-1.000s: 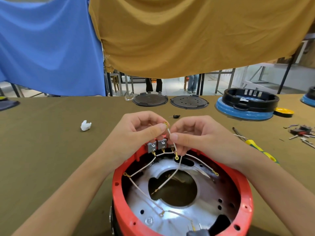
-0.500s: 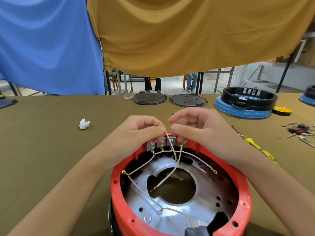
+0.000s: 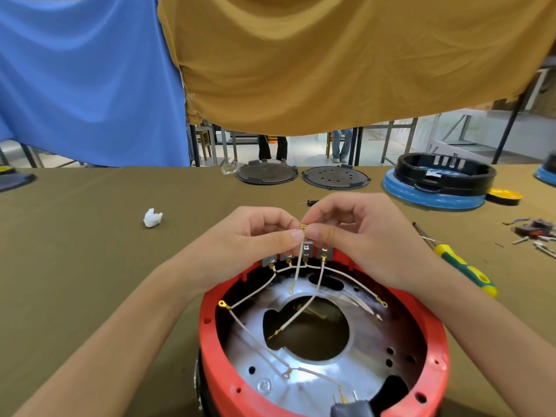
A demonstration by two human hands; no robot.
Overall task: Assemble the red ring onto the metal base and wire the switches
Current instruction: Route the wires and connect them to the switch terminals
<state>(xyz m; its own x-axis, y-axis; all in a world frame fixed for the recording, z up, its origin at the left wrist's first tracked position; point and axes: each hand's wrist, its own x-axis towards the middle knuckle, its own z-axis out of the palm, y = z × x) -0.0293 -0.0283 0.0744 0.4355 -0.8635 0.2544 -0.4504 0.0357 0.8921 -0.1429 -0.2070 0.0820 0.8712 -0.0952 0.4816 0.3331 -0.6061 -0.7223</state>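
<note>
Sitting at the near edge of the desk [image 3: 90,266]: red ring [image 3: 433,341] seated on the metal base [image 3: 301,383], holding white wires [image 3: 255,291] with gold terminals inside its well. Lining the ring's far rim — a row of grey switches [image 3: 307,251]. Pinching one brass-tipped wire end above those switches: left hand [image 3: 249,251] and right hand [image 3: 361,236], thumb and forefinger clenched on it, fingertips meeting. Lying to the right, near the ring, a yellow-green screwdriver [image 3: 460,266]. Resting farther back — two dark round plates [image 3: 301,176] and a black ring on a blue base [image 3: 442,182]. Stretching bare to the left, desk surface around a white scrap [image 3: 152,218].
</note>
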